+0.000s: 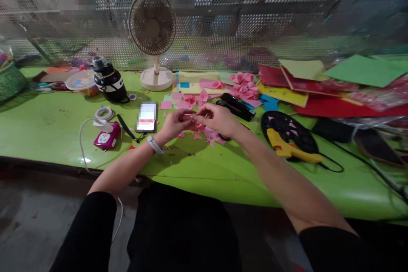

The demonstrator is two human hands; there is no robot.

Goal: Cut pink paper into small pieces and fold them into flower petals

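Left grip: the left hand (174, 126), wearing a pale wristband, has thumb and fingers closed on a pink paper piece (190, 125).
Right grip: the right hand (216, 117) pinches the same piece from the other side, fingertips meeting the left hand's.
Pink paper piece: between the two hands, just above the table (197, 168); its visible strip seems to run left to right, from hand to hand (fingers hide most of it, so I cannot tell its true long axis or which way it points).
Pink scraps (214, 136): loose on the table, just beneath and beside the right hand.
Black stapler (238, 107): behind the right hand, lying aslant.
Folded pink flowers (244, 86): heaped beyond the stapler.
Black tray (307, 138): to the right, holding a few pink bits, a yellow glue gun (282, 146) lying across its near edge.
Plastic tub (75, 83): far left, with colourful contents too blurred to name.
Black bottle (110, 80): upright beside the tub, its contents hidden.
Green basket (12, 84): at the left edge, coloured items showing above its rim.
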